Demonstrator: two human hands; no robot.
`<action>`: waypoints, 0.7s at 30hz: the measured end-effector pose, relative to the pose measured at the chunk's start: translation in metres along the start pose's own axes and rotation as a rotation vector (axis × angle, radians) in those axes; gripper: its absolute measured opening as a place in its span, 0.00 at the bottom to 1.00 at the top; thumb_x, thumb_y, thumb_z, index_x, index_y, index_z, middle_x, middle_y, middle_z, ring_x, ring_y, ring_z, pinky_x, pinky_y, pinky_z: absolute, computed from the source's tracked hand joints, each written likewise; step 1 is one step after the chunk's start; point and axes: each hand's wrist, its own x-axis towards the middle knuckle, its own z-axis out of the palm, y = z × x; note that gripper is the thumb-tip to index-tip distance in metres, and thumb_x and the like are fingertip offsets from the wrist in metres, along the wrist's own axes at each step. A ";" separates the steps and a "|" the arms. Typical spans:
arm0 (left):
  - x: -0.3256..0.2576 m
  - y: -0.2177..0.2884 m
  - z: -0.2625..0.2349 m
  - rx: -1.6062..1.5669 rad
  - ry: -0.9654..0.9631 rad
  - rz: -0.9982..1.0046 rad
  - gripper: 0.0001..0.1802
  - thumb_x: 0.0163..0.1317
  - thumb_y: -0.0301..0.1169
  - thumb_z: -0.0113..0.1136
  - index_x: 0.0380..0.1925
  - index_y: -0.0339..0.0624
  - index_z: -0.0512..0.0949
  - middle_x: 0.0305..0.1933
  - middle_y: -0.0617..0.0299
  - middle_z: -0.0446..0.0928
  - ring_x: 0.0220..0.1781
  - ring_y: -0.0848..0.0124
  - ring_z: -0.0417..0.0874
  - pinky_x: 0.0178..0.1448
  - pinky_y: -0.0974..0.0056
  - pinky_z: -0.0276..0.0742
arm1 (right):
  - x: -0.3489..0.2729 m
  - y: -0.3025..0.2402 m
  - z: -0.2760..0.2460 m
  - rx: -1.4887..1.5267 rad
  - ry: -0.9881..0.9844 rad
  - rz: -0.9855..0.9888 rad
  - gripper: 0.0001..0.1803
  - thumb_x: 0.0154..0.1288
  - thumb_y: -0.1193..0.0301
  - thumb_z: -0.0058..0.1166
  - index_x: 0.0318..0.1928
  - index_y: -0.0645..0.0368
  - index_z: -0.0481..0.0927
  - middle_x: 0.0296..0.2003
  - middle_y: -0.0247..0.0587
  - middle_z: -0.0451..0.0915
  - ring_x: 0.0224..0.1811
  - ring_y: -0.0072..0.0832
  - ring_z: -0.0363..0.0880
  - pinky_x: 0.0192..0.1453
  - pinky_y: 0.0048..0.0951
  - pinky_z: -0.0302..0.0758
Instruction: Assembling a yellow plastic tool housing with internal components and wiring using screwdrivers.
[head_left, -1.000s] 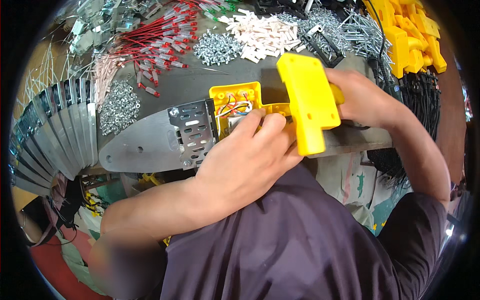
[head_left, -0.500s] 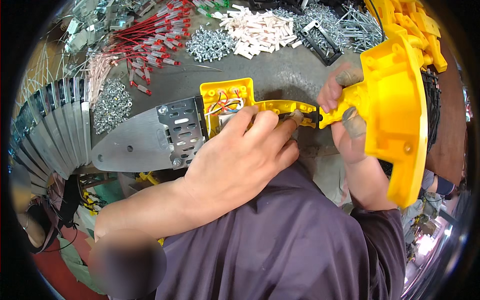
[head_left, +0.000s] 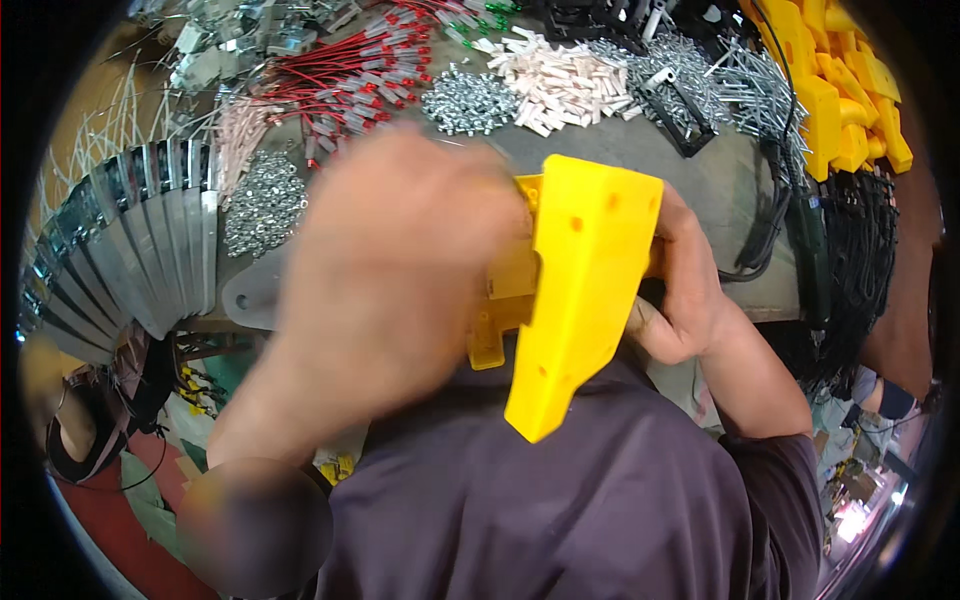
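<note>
A yellow plastic housing shell [head_left: 590, 290] stands tilted above my lap, its outer side facing me. Behind its right side, my right hand [head_left: 695, 290] is closed around the yellow handle part, most of which the shell hides. My left hand [head_left: 390, 270] is raised over the left side of the work, smeared by motion, so its fingers cannot be made out. Past that hand shows the rounded end of a grey metal plate [head_left: 255, 292]. The wired inside of the lower housing is hidden behind my left hand and the shell.
Along the bench's back lie red-wired connectors [head_left: 350, 70], nuts [head_left: 470, 100], white sleeves [head_left: 560, 80] and screws [head_left: 690, 80]. Grey metal plates [head_left: 130, 240] fan out at left beside small nuts [head_left: 265, 205]. Yellow shells [head_left: 850, 90] and black cables [head_left: 860, 260] are at right.
The yellow shell has moved left, over the wired housing, and turned its outer side toward me. My left hand has lifted off the wiring and moved left. My right hand has come lower.
</note>
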 end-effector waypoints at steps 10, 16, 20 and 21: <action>-0.009 -0.034 -0.003 -0.771 -0.208 -0.411 0.44 0.44 0.44 0.77 0.58 0.39 0.65 0.43 0.54 0.80 0.48 0.67 0.80 0.57 0.60 0.73 | 0.023 -0.016 0.003 -0.405 -0.190 -0.077 0.29 0.43 0.78 0.64 0.49 0.63 0.69 0.50 0.50 0.70 0.47 0.52 0.73 0.50 0.45 0.72; -0.018 -0.019 0.000 -0.652 -0.078 -0.344 0.34 0.44 0.33 0.76 0.49 0.40 0.67 0.40 0.56 0.80 0.44 0.65 0.82 0.51 0.63 0.76 | 0.025 -0.021 -0.001 -0.433 -0.218 -0.110 0.27 0.43 0.78 0.62 0.47 0.64 0.67 0.48 0.54 0.71 0.47 0.52 0.73 0.49 0.45 0.72; -0.018 -0.012 -0.006 -0.547 -0.118 -0.338 0.34 0.44 0.32 0.76 0.49 0.41 0.67 0.41 0.54 0.80 0.45 0.59 0.83 0.52 0.61 0.77 | 0.042 -0.025 -0.005 -0.360 -0.304 0.073 0.26 0.44 0.73 0.64 0.45 0.66 0.69 0.42 0.56 0.75 0.47 0.51 0.75 0.49 0.44 0.73; -0.022 -0.011 -0.004 -0.530 -0.060 -0.329 0.34 0.44 0.32 0.76 0.49 0.41 0.67 0.42 0.54 0.80 0.46 0.57 0.84 0.52 0.60 0.77 | 0.049 -0.021 -0.001 -0.426 -0.381 0.050 0.25 0.44 0.71 0.65 0.43 0.65 0.71 0.37 0.55 0.76 0.44 0.51 0.77 0.48 0.44 0.74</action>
